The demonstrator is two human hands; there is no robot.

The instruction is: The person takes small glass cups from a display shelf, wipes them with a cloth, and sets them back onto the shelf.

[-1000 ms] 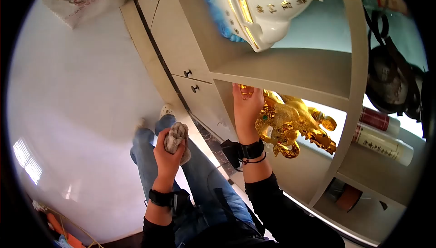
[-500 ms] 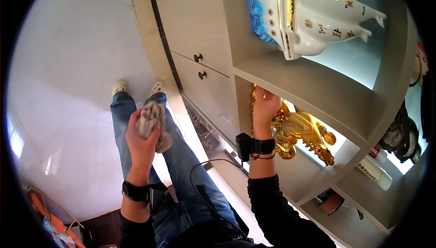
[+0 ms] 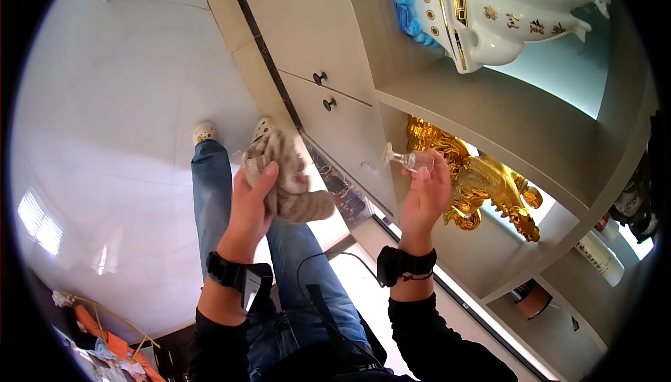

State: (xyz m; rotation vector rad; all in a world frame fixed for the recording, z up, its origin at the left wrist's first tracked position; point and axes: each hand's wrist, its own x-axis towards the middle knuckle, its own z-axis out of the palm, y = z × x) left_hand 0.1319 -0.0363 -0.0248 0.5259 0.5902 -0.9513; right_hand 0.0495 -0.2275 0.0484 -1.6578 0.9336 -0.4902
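My left hand (image 3: 250,204) is closed around a crumpled grey-beige cloth (image 3: 283,169), with part of it hanging to the right. In front of the shelf, my right hand (image 3: 428,193) grips a small clear stemmed glass (image 3: 400,157) lying sideways between the fingers, its foot pointing left. Just behind that hand, a shiny golden dragon-like figurine (image 3: 496,179) stands in the shelf compartment. The glass and the cloth are apart.
A white ceramic sailing ship (image 3: 482,15) with blue waves and gold characters fills the compartment above. Pale cabinet doors (image 3: 318,25) with black knobs are beside it. A white cylinder (image 3: 600,257) sits farther along the shelf. A thin cable (image 3: 300,263) crosses my legs.
My right hand has come out of the golden figurine's compartment, now with the small glass in view. My left hand has moved right and the cloth has loosened. The view has shifted slightly.
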